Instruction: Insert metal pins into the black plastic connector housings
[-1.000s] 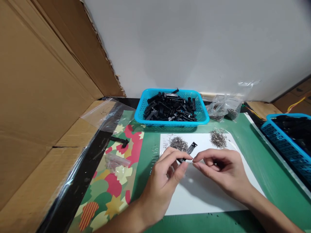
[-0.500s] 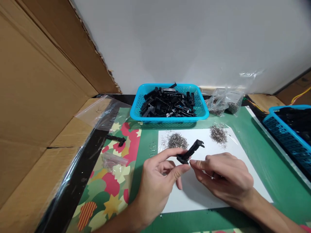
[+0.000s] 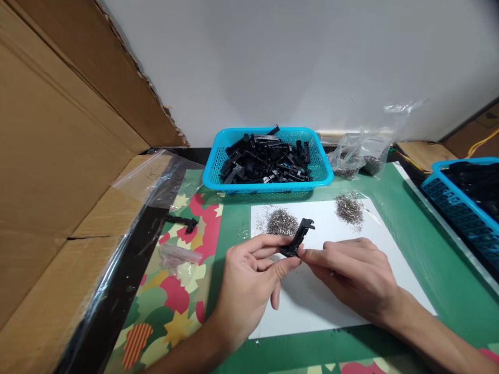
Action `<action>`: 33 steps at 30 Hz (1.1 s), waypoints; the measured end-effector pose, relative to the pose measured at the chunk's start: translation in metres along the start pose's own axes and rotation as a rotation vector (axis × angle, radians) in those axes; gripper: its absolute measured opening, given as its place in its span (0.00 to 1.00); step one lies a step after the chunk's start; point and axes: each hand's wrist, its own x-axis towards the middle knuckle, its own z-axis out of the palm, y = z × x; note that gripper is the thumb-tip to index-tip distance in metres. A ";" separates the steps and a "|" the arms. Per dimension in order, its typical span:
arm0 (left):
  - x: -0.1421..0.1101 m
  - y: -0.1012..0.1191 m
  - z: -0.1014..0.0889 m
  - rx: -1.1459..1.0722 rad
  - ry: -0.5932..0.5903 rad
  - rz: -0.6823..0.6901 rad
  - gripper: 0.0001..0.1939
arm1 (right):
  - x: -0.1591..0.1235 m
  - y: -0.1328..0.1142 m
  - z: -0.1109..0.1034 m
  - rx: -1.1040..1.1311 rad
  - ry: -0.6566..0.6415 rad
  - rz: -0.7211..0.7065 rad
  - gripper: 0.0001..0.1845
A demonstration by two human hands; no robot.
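The black clip (image 3: 297,238) now stands more upright than a moment ago. A blue basket (image 3: 323,174) of black parts sits far behind, with two piles of tiny metal bits (image 3: 282,222) on the white paper (image 3: 312,306). The left hand (image 3: 249,280) pinches the clip's near end between thumb and finger. The right hand (image 3: 351,275) pinches it from the right.
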 end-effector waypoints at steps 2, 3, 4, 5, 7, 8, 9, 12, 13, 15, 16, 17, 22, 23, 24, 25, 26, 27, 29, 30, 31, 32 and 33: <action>0.000 0.000 0.000 0.001 -0.005 0.004 0.20 | 0.001 0.002 0.000 0.003 -0.001 0.004 0.08; 0.000 -0.001 -0.001 0.003 -0.007 0.006 0.20 | 0.002 0.002 -0.001 0.004 -0.002 0.004 0.08; 0.000 -0.001 -0.001 0.005 -0.007 0.010 0.20 | 0.002 0.002 -0.001 0.004 -0.001 0.005 0.07; 0.001 -0.001 -0.001 0.008 -0.007 0.016 0.20 | 0.003 0.002 -0.001 0.006 -0.001 0.006 0.07; 0.001 -0.002 -0.001 0.014 -0.006 0.032 0.19 | 0.004 0.001 -0.002 0.021 -0.006 0.016 0.07; 0.002 -0.002 -0.001 0.017 -0.006 0.042 0.19 | 0.005 0.001 -0.003 0.040 -0.011 0.029 0.08; 0.002 -0.001 -0.002 0.022 -0.005 0.054 0.19 | 0.005 0.000 -0.003 0.065 -0.017 0.044 0.08; 0.002 -0.001 -0.002 0.051 0.000 0.079 0.18 | 0.008 -0.002 -0.004 0.152 -0.016 0.082 0.09; 0.002 -0.001 -0.002 0.059 0.000 0.082 0.18 | 0.008 -0.002 -0.003 0.177 -0.010 0.086 0.10; 0.003 -0.002 -0.003 0.065 -0.003 0.076 0.19 | 0.009 -0.002 -0.003 0.218 -0.003 0.090 0.09; 0.003 -0.002 -0.003 0.063 -0.006 0.071 0.19 | 0.009 -0.002 -0.002 0.237 -0.005 0.092 0.09; 0.003 -0.003 -0.003 0.060 -0.009 0.065 0.20 | 0.009 -0.001 -0.002 0.256 -0.010 0.096 0.09; 0.003 -0.002 -0.003 0.044 -0.038 0.007 0.24 | 0.009 0.005 -0.004 0.353 -0.022 0.083 0.09; 0.003 -0.001 -0.003 0.045 -0.053 -0.006 0.25 | 0.011 0.006 -0.006 0.374 -0.034 0.088 0.09; 0.003 0.000 -0.003 0.047 -0.070 -0.015 0.26 | 0.012 0.006 -0.008 0.389 -0.049 0.097 0.08; 0.003 0.000 -0.003 0.051 -0.087 -0.017 0.27 | 0.013 0.007 -0.010 0.396 -0.068 0.113 0.08; 0.003 0.001 -0.003 0.054 -0.101 -0.013 0.27 | 0.014 0.007 -0.012 0.393 -0.086 0.130 0.08; 0.003 0.000 -0.003 0.055 -0.114 -0.004 0.27 | 0.015 0.007 -0.013 0.382 -0.098 0.145 0.09; 0.004 -0.002 -0.004 0.046 -0.136 0.024 0.26 | 0.016 0.006 -0.015 0.345 -0.113 0.168 0.09; 0.004 -0.003 -0.004 0.039 -0.146 0.038 0.26 | 0.016 0.005 -0.016 0.321 -0.113 0.178 0.09; 0.005 -0.004 -0.005 0.031 -0.159 0.050 0.25 | 0.015 0.005 -0.016 0.296 -0.107 0.186 0.08; 0.005 -0.005 -0.005 0.025 -0.177 0.062 0.25 | 0.014 0.005 -0.016 0.272 -0.097 0.191 0.09; 0.005 -0.006 -0.005 0.023 -0.195 0.070 0.24 | 0.014 0.005 -0.015 0.251 -0.083 0.192 0.10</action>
